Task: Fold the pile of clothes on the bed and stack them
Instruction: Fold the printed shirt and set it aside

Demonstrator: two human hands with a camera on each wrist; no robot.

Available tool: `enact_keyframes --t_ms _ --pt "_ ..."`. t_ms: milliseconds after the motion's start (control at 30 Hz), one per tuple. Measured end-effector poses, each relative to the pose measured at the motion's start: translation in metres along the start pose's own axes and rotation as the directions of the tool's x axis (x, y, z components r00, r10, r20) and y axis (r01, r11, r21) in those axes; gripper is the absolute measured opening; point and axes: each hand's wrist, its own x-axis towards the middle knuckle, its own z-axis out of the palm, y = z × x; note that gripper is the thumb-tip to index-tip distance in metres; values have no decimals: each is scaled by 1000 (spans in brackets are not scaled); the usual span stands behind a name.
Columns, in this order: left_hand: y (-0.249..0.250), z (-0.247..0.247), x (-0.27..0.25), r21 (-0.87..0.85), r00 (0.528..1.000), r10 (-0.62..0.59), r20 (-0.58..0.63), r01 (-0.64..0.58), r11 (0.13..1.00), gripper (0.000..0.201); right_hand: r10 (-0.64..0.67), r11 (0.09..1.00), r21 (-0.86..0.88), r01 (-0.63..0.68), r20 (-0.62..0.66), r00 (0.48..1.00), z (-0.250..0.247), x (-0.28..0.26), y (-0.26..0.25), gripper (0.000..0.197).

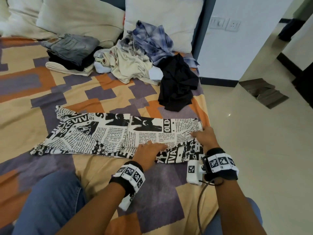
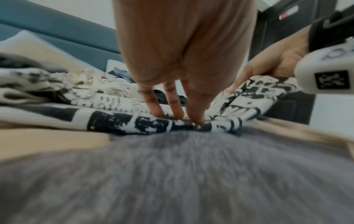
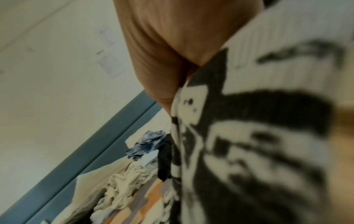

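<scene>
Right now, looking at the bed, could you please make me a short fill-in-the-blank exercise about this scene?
1. Both hands rest on the ____-print garment.
2. The grey jeans lie on ____ of the folded stack.
3. The black garment lies at the bed's ____ edge.
4. The left hand presses with ____ fingers.

Missing words: newspaper; top; right; straight

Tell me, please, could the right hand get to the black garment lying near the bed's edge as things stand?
Probably yes. The black garment lies just beyond the right hand with only bare bedspread between them, but that hand grips the newspaper-print garment and would have to let go first.
</scene>
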Motion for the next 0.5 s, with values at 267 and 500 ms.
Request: enact_keyframes --t_ms 267,500 --pt "-49 -59 -7 -988 786 -607 116 155 11 32 -472 783 -357 509 192 861 93 -72 -50 29" --pt "-86 -54 -10 -887 755 -614 231 423 186 50 -283 951 -9 310 386 878 126 -89 -19 22"
